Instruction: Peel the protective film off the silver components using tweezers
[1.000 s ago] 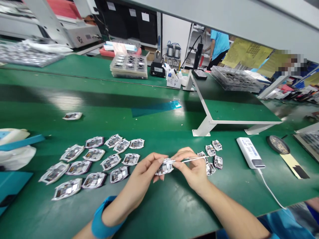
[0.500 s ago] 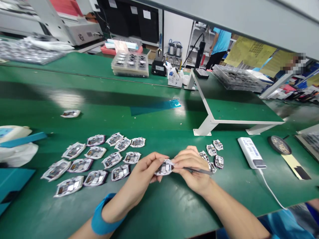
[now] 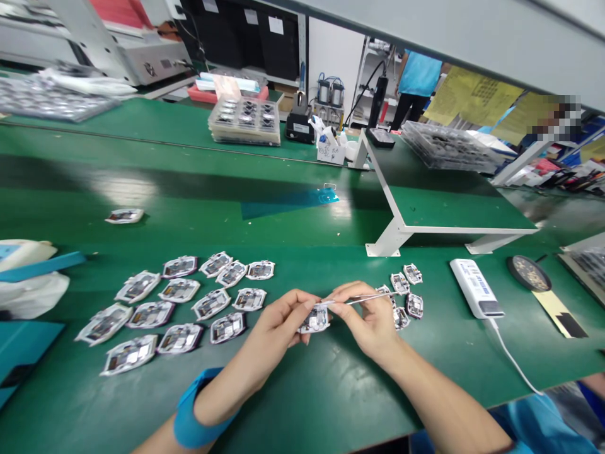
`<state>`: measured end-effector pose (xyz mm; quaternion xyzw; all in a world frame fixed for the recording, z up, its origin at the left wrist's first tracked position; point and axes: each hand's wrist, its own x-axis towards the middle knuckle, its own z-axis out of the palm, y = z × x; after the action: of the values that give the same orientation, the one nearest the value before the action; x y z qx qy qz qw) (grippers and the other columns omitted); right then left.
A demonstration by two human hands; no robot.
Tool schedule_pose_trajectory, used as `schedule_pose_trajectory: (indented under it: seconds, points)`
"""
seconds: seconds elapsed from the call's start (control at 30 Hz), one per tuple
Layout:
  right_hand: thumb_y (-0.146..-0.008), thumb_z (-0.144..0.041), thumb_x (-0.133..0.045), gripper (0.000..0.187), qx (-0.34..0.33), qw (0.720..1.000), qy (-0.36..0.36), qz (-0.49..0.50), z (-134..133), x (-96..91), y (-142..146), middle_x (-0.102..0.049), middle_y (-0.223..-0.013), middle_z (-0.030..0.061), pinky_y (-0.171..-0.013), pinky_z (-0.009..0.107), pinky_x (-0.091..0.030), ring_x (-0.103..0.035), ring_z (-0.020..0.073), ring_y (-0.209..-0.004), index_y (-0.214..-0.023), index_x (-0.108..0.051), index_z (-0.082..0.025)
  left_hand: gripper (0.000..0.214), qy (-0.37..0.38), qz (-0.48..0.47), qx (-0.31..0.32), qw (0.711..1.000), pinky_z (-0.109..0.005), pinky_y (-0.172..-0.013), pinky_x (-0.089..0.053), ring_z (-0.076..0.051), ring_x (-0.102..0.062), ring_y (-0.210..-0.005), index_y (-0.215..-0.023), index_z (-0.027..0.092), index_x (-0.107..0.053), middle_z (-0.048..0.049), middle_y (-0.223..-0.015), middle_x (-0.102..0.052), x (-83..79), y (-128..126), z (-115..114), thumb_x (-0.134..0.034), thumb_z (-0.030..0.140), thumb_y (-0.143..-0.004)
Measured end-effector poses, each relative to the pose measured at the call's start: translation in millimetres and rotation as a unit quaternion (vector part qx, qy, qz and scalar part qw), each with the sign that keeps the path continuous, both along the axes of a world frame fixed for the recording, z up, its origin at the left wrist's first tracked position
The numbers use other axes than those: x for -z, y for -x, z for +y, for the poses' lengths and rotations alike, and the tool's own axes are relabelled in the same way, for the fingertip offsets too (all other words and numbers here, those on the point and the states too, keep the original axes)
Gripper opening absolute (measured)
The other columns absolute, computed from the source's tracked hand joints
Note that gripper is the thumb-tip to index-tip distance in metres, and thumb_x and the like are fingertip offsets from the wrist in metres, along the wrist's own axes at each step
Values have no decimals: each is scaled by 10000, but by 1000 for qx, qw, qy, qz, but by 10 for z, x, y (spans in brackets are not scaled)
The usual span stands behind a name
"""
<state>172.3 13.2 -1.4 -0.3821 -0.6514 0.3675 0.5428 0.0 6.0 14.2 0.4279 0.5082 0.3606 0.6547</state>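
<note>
My left hand (image 3: 278,325) pinches a small white-rimmed circuit part (image 3: 314,318) just above the green table (image 3: 302,391). My right hand (image 3: 371,321) is closed on thin metal tweezers (image 3: 373,297), whose tips touch the top edge of that part. Several similar parts (image 3: 179,302) lie spread flat to the left of my hands. A smaller cluster of parts (image 3: 406,293) lies just right of my right hand.
A white device with a cable (image 3: 475,289) and a round black dish (image 3: 528,273) sit at the right. A white-framed raised shelf (image 3: 425,221) stands behind. A lone part (image 3: 123,216), blue film (image 3: 288,203) and stacked trays (image 3: 246,121) lie farther back. A person in blue (image 3: 416,79) stands far off.
The tweezers swung from pointing low right to lying level across the part's top edge. My hands stayed in place, holding the same part.
</note>
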Motion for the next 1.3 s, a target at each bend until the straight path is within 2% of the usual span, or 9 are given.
schedule_pose_trajectory:
  seconds: [0.17,0.4,0.67,0.93,1.07,1.17,1.3]
  points:
    - [-865,-199,-699,17,-20,999,3,-31,5,-55,-11,-767,-866,54,-772,347,-594,-731,195,-827,-861,-707,-214,350,-5,13,-1,1000,-214,-498,-344,-110,-472,-529,-805,180,-637,54,-606,-532,44,3,19,-655,528,-788]
    - [-868,-280,-702,69,-33,996,74,32,10,-29,3,-744,-872,55,-717,329,-607,-727,192,-796,-867,-695,-211,339,-6,15,-17,1000,-212,-479,-350,-110,-459,-506,-763,186,-645,52,-590,-535,12,1,22,-676,524,-760]
    - [-861,-258,-709,53,-22,997,66,29,17,30,13,-756,-842,51,-729,347,-603,-736,202,-798,-854,-684,-212,337,5,20,-14,1000,-220,-503,-369,-113,-460,-526,-762,180,-640,50,-602,-534,-13,-11,13,-664,516,-757]
    - [-864,-162,-694,46,-17,999,-10,-34,4,-27,18,-766,-864,56,-782,324,-590,-735,189,-829,-858,-704,-206,341,20,23,-23,999,-214,-529,-367,-110,-469,-556,-798,178,-646,51,-622,-537,25,2,24,-680,514,-750]
    - [-871,-195,-687,12,-7,1000,20,8,26,4,17,-749,-852,50,-748,316,-597,-730,181,-802,-865,-682,-203,342,16,-3,-5,1000,-212,-542,-370,-111,-493,-590,-913,174,-660,41,-669,-560,12,11,20,-688,483,-767]
    - [-876,-219,-677,28,-5,998,39,39,33,19,27,-740,-835,42,-681,294,-604,-726,171,-744,-858,-665,-202,321,7,3,-3,1000,-212,-519,-353,-110,-494,-580,-917,174,-653,44,-675,-553,6,5,20,-695,453,-763]
    - [-874,-213,-677,30,13,1000,-2,-10,29,10,32,-749,-825,45,-724,305,-603,-732,180,-778,-846,-675,-204,305,5,7,-7,1000,-219,-535,-375,-114,-512,-599,-902,178,-668,30,-720,-587,4,-3,22,-697,439,-747]
